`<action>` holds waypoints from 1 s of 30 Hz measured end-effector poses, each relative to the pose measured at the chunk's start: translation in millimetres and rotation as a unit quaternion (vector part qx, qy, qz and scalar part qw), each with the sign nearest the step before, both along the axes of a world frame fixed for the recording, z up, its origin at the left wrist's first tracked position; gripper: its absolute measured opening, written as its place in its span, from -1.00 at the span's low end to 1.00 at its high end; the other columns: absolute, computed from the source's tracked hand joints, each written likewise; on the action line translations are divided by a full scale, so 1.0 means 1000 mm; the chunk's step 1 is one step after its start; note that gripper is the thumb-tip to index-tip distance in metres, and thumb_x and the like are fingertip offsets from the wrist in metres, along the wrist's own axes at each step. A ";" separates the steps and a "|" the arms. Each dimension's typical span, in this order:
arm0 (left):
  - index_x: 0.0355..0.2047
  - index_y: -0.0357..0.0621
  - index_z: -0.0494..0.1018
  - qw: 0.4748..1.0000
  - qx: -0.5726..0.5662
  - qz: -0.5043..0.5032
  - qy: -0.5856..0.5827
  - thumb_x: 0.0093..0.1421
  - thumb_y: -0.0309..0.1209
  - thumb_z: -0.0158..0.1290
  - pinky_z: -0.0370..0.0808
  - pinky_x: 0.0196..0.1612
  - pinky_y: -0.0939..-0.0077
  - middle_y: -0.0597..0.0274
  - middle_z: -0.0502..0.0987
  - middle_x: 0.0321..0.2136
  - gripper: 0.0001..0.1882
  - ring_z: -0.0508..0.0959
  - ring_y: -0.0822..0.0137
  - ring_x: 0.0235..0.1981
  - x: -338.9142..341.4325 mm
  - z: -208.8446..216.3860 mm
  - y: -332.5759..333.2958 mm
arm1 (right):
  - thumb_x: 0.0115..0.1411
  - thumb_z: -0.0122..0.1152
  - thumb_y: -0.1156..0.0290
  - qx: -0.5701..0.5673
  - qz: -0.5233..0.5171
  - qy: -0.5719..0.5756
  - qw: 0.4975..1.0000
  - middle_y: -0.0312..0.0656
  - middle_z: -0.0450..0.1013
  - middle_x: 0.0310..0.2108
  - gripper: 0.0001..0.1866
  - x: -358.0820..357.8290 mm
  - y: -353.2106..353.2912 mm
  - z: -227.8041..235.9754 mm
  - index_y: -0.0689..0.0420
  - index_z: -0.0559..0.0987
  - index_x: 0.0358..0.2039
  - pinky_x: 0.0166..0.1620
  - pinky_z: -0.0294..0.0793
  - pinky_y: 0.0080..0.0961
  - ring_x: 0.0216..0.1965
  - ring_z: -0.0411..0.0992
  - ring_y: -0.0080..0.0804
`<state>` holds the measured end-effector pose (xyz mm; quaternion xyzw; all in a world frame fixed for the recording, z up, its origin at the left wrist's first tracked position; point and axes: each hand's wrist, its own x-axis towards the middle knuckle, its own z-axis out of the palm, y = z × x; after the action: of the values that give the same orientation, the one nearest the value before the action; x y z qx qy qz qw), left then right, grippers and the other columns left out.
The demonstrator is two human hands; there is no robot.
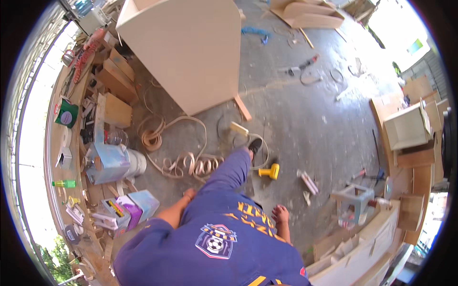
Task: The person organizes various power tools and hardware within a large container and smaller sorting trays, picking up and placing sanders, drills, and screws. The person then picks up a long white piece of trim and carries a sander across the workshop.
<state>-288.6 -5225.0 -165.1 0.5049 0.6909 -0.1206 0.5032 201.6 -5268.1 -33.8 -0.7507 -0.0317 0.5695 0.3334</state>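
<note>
My left hand [190, 193] is beside my left thigh, with its fingers mostly hidden, so I cannot tell how they are held. On the other side of my body, my right hand [280, 213] hangs low with loosely bent fingers apart and nothing visible in it. Ahead of it on the floor lies a yellow pistol-shaped power tool [271, 171]. A long tan strip [193, 165] winds in loose curls ahead of my left hand, near a rolled coil [151, 139]. A large pale board cabinet [191, 52] stands farther ahead.
Cluttered shelving [59, 143] runs along the left, with boxes [136, 205] beside it. A pale power strip [238, 128] and a wood offcut [243, 107] lie near my shoe. At right stand a grey stool [353, 198] and wooden panels [358, 257]. Corded tools [303, 66] lie farther off.
</note>
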 end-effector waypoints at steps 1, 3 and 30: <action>-0.34 -0.25 0.53 0.986 0.038 0.084 0.140 0.00 -0.02 -0.04 0.40 -0.11 0.17 -0.17 0.49 -0.24 -0.51 0.49 -0.08 -0.16 -0.125 -0.030 -0.029 | 0.11 0.09 0.27 0.037 0.033 0.104 0.993 -0.32 0.45 -0.43 -0.80 -0.062 0.046 0.002 0.00 0.47 -0.25 -0.46 0.41 -0.41 -0.47 0.42 -0.48; -0.25 -0.27 0.50 0.994 -0.018 0.063 0.088 0.06 -0.04 -0.12 0.39 -0.07 0.16 -0.16 0.46 -0.17 -0.48 0.46 -0.08 -0.11 -0.027 -0.050 0.019 | 0.08 0.12 0.27 0.090 0.043 -0.013 0.995 -0.32 0.44 -0.46 -0.81 0.029 0.098 0.007 0.02 0.48 -0.29 -0.49 0.40 -0.45 -0.48 0.41 -0.48; -0.28 -0.21 0.48 0.820 0.108 0.523 -0.206 0.14 -0.04 -0.05 0.45 -0.31 0.34 0.11 0.55 -0.31 -0.56 0.55 0.24 -0.33 0.229 0.154 0.619 | 0.06 0.05 0.19 -0.005 0.474 -0.203 0.857 -0.18 0.43 -0.45 -0.77 0.207 0.623 -0.117 0.08 0.50 -0.44 -0.42 0.36 -0.36 -0.45 0.38 -0.28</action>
<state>-59.5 -4605.7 -11.1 0.1321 0.7401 0.3428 0.5633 408.3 -4645.1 -150.3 -0.7459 -0.4473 0.4935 0.0054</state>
